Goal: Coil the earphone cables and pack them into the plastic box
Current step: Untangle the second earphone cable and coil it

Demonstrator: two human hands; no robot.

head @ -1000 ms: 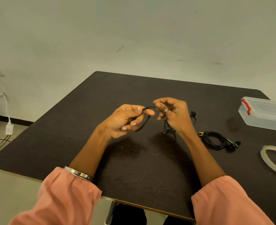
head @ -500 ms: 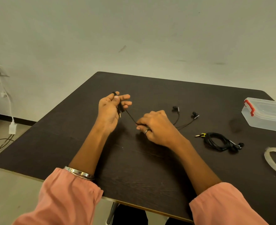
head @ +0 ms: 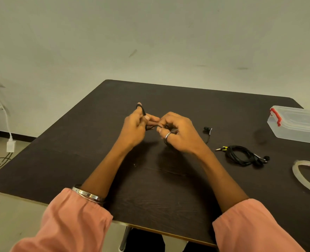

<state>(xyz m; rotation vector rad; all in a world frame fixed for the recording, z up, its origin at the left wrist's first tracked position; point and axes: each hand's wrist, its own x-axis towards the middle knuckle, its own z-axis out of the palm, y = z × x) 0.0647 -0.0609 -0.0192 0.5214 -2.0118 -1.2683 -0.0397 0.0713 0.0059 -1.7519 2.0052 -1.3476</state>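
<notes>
A black earphone cable (head: 143, 110) is looped around the raised fingers of my left hand (head: 134, 127) above the dark table's (head: 168, 188) middle. My right hand (head: 180, 133) is close beside it, pinching the same cable where it runs between the two hands. One earbud (head: 207, 128) of this cable lies on the table just right of my right hand. A second earphone cable (head: 242, 156), coiled, with a yellow-marked plug, rests further right. The clear plastic box (head: 296, 124) with a red latch sits shut at the far right.
A roll of clear tape (head: 304, 176) lies at the right edge, in front of the box. On the left, a white charger and cords (head: 10, 145) hang from the wall down to the floor. A chair leg shows under the near table edge.
My hands had spread apart with the cable stretched between them; now they are back together, my right hand lifted off the table, and more cable is looped on my left fingers.
</notes>
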